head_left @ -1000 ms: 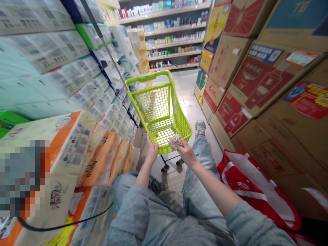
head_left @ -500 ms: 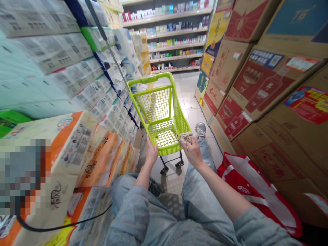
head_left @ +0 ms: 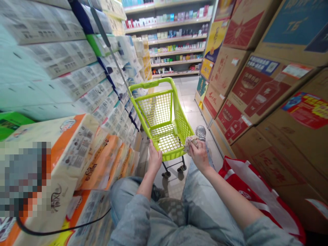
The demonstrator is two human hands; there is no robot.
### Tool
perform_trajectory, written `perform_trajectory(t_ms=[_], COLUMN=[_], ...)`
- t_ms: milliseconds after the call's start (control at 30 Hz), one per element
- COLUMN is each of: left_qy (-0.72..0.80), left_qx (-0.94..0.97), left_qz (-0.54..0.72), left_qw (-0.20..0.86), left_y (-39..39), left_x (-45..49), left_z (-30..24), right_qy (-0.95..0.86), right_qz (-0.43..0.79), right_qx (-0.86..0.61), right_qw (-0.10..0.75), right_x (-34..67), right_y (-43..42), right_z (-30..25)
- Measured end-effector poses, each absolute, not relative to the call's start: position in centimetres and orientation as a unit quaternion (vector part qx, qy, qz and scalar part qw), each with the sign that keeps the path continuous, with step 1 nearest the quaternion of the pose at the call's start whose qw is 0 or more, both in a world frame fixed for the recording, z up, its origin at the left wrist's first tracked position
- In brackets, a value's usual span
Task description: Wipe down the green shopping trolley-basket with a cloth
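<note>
A lime-green shopping cart [head_left: 171, 156] with a grid basket stands between my knees, its small black wheels on the tiled floor. My left hand [head_left: 154, 158] grips the basket's near left corner. A crumpled, pale patterned cloth [head_left: 190, 142] is bunched in my right hand [head_left: 199, 153], whose fingers press it on the basket's near right edge. Through the basket I see only its lattice. A metal pole [head_left: 116, 63] with a grey sleeve rises from the cart's left side.
Stacked tissue packs [head_left: 97, 160] line the left side. Cardboard cartons [head_left: 256, 95] are piled along the right. A red and white bag [head_left: 256, 191] lies by my right leg. Shelves of small products [head_left: 176, 34] stand at the aisle's end. A black cable [head_left: 64, 228] hangs at lower left.
The cart appears slightly lower and to the right in view. My right hand has moved a little right and down with the cloth; my left hand keeps its grip.
</note>
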State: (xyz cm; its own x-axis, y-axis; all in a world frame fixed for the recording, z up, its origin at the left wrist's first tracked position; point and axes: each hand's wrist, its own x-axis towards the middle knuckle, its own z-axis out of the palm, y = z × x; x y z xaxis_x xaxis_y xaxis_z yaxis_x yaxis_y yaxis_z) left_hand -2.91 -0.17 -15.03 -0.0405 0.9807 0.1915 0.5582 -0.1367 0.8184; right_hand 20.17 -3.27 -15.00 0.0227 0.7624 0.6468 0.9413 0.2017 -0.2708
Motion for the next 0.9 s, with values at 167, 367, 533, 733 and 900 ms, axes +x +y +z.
perform_trajectory(t_ms=[167,367,533,733,900], left_qy=[0.612,0.645,0.653,0.649,0.639], left_qx=[0.635,0.626,0.631,0.63,0.632], left_qz=[0.393,0.365,0.351,0.358,0.372], left_qw=[0.261,0.242,0.23,0.234,0.23], left_y=[-1.1,-2.0,-2.9,-3.9,-3.9], left_x=[-2.0,-1.2,-1.4,-1.1,-0.6], left_z=[-14.5,-13.6,-13.6,-14.1,-14.2], right_qy=[-0.65,-0.664,-0.677,-0.653,-0.657], right_qz=[-0.105,-0.104,-0.059,-0.016,-0.005], right_qx=[-0.671,-0.679,-0.696,-0.732,-0.731], right_qw=[0.34,0.296,0.231,0.191,0.188], right_x=[22.1,23.5,23.5,23.2,24.2], right_y=[-1.3,3.6,8.4,9.8,6.5], right_z=[-15.1,-14.0,-11.5,-10.3,-11.1])
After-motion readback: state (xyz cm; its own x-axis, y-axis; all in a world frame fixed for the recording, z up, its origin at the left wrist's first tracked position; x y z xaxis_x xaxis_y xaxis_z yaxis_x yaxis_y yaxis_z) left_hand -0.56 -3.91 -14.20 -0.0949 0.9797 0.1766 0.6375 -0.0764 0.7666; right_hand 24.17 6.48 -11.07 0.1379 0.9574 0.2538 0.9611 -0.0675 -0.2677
